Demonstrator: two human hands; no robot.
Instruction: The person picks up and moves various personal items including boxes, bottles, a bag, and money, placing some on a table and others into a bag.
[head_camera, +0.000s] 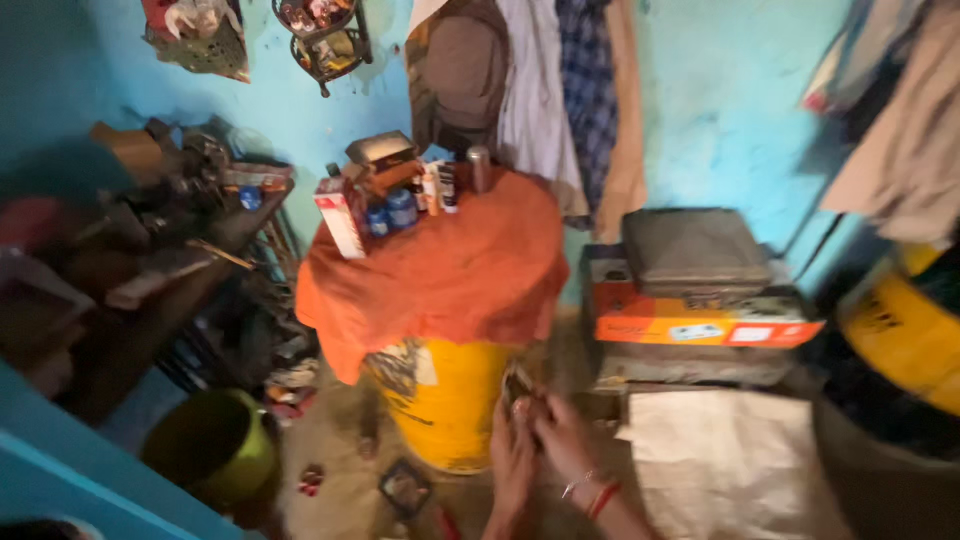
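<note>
Both hands meet low in the view, pressed together around a small dark thing (520, 385) that is too blurred to identify. The left hand (512, 455) curls its fingers up against it, and the right hand (562, 435), with bangles on its wrist, closes on it from the other side. The small thing sits at the fingertips, right in front of the yellow drum (445, 405).

Above the hands, an orange cloth (440, 270) drapes over the drum's top, where bottles and small boxes (395, 195) stand crowded toward the far edge. To the right of the hands lies a pale sack (725, 460), and beyond it an orange carton (700, 325) with a grey case (693, 250) on top. To the left of the hands, on the floor, stands a green bucket (215, 445). Clothes (545, 100) hang on the blue wall behind the drum.
</note>
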